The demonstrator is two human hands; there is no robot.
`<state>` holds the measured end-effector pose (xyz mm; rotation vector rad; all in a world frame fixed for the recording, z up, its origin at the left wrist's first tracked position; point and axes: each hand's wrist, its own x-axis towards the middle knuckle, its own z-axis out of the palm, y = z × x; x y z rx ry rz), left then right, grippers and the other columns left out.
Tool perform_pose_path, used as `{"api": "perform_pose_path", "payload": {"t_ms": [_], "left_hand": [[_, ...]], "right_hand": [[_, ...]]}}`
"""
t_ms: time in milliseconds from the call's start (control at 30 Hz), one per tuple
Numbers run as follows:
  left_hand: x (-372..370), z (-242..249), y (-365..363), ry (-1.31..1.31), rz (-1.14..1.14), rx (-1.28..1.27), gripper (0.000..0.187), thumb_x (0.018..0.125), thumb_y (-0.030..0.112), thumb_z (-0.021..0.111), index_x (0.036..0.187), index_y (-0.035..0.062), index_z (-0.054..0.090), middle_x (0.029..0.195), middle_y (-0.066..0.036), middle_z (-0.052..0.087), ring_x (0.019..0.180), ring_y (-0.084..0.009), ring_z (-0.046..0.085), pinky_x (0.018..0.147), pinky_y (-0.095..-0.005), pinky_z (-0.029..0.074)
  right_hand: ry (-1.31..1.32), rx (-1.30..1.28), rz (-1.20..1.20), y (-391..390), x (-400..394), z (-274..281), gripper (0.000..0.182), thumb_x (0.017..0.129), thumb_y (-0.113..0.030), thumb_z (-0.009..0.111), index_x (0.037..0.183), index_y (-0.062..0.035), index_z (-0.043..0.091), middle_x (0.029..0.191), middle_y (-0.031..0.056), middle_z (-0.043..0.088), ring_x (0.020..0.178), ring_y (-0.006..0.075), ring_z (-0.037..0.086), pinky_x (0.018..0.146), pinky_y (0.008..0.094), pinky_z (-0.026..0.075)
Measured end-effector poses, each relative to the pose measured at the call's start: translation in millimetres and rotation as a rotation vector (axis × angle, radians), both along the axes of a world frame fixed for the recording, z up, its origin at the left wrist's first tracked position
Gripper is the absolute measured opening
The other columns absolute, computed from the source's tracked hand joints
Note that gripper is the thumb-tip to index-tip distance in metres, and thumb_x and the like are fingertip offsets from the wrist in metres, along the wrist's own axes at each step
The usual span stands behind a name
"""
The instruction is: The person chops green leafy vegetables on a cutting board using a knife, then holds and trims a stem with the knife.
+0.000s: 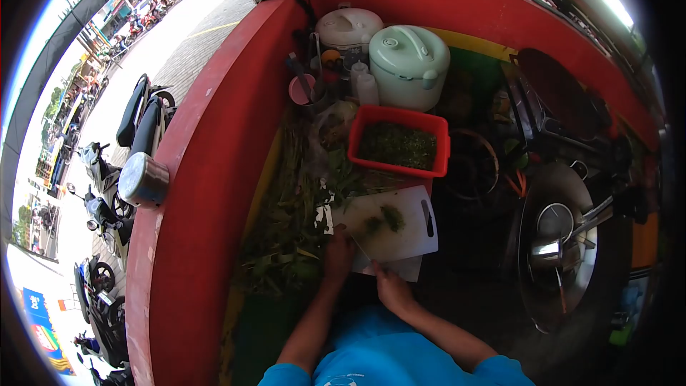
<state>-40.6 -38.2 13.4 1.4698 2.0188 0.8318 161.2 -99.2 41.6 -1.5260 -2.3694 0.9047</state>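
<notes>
A white cutting board (411, 243) lies in front of me, with small heaps of chopped green leaves (391, 218) on it. My right hand (393, 289) is closed around the handle of a knife (363, 249) at the board's near edge; the thin blade points up and left toward my other hand. At the board's lower left corner, my left hand (340, 246) has its fingers drawn together, and whatever is in them is hidden. Beyond the board stands a red plastic tub (400, 166) holding finely cut greens.
Leafy stalks (286, 250) are piled left of the board, beside a red wall (207, 193) with a metal pot (144, 180) on it. A pale green rice cooker (407, 71) and squeeze bottles (366, 89) stand behind. To the right sit a burner (493, 164) and a wok (532, 271) with utensils.
</notes>
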Motion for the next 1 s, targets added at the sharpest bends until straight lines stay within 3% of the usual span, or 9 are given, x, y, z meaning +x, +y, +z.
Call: {"api": "perform_pose_path", "payload": {"t_ms": [67,200,267,600,700,767,800,867,1000], "left_hand": [[3,6,2,0.026,0.049,-0.041,0.052,0.088,0.009,0.073,0.134,0.0055,0.050,0.097,-0.018,0.075,0.095,-0.0381,0.073,0.082,-0.0476,0.058],[7,7,0,0.042,0.045,-0.044,0.051,0.088,0.010,0.072,0.134,0.0046,0.050,0.097,-0.019,0.074,0.094,-0.0386,0.073,0.083,-0.0482,0.058],[9,10,0,0.051,0.025,0.012,0.044,0.091,0.012,0.067,0.132,0.0036,0.053,0.101,-0.026,0.069,0.097,-0.0466,0.069,0.083,-0.0546,0.054],[25,14,30,-0.134,0.006,0.283,0.026,0.092,0.009,0.064,0.118,0.0038,0.061,0.093,-0.023,0.071,0.090,-0.0430,0.070,0.076,-0.0508,0.054],[7,19,39,-0.155,0.115,0.151,0.022,0.095,0.007,0.060,0.116,0.0046,0.062,0.088,-0.019,0.071,0.084,-0.0424,0.070,0.072,-0.0496,0.055],[-11,7,47,-0.252,0.185,0.136,0.024,0.092,0.003,0.058,0.116,0.0049,0.063,0.095,-0.019,0.071,0.092,-0.0404,0.069,0.079,-0.0487,0.055],[-19,-2,51,-0.256,0.183,0.137,0.024,0.092,0.003,0.058,0.116,0.0049,0.063,0.095,-0.019,0.071,0.092,-0.0404,0.069,0.079,-0.0487,0.055],[-31,-14,61,0.046,0.071,0.355,0.030,0.088,0.001,0.058,0.117,0.0058,0.066,0.107,-0.019,0.069,0.104,-0.0376,0.066,0.089,-0.0483,0.053],[-39,25,79,0.287,-0.094,0.239,0.031,0.087,0.005,0.059,0.116,0.0085,0.071,0.118,-0.017,0.066,0.113,-0.0350,0.063,0.098,-0.0461,0.050]], "right_hand": [[0.005,0.006,-0.002,4,-2,2,0.053,0.099,-0.009,0.052,0.151,-0.0087,0.049,0.088,0.0293,0.067,0.078,0.0484,0.069,0.070,0.0576,0.057],[0.058,-0.026,-0.026,6,2,-3,0.052,0.098,-0.009,0.053,0.150,-0.0079,0.050,0.086,0.0288,0.068,0.078,0.0479,0.069,0.071,0.0578,0.057],[0.179,0.020,-0.002,6,12,-6,0.050,0.099,-0.011,0.055,0.148,-0.0068,0.051,0.087,0.0285,0.069,0.080,0.0476,0.069,0.072,0.0577,0.056],[0.152,0.050,-0.125,-2,52,59,0.046,0.099,-0.013,0.062,0.143,-0.0034,0.057,0.089,0.0298,0.069,0.081,0.0476,0.070,0.069,0.0523,0.056],[0.257,-0.086,-0.133,-6,55,56,0.044,0.102,-0.021,0.062,0.144,-0.0070,0.060,0.087,0.0195,0.074,0.079,0.0364,0.074,0.071,0.0465,0.057],[0.434,-0.404,-0.119,-4,56,33,0.045,0.104,-0.025,0.063,0.146,-0.0088,0.060,0.079,0.0116,0.072,0.071,0.0219,0.072,0.069,0.0374,0.056],[0.430,-0.402,-0.122,-1,56,21,0.045,0.104,-0.025,0.063,0.146,-0.0088,0.060,0.079,0.0116,0.072,0.071,0.0219,0.072,0.069,0.0374,0.056],[0.430,-0.487,-0.154,3,55,3,0.046,0.106,-0.025,0.062,0.151,-0.0119,0.057,0.071,-0.0019,0.062,0.056,0.0049,0.054,0.051,0.0269,0.047],[0.466,-0.527,-0.296,7,63,7,0.046,0.106,-0.024,0.062,0.150,-0.0121,0.057,0.069,-0.0005,0.062,0.055,0.0070,0.055,0.050,0.0279,0.047]]}}
